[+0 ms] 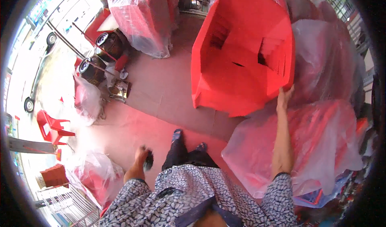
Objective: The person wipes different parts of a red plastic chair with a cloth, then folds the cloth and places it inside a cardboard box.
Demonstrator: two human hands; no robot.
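A tall stack of red plastic chairs (241, 88) stands in front of me, its nested edges showing like steps inside. My right hand (285, 96) reaches out with the arm straight and grips the stack's lower right edge. Low at my left side hangs my left hand (142, 154), somewhat blurred, its fingers curled. A small dark object (148, 160) shows against that hand; its kind is too blurred to make out.
Plastic-wrapped red stacks (289, 146) crowd the right side, and another wrapped stack (140, 20) stands ahead to the left. Dark drum-like containers (94, 68) and a metal trolley frame (68, 44) are at the left. A single red chair (52, 127) stands farther left. Reddish matting (161, 78) covers the floor.
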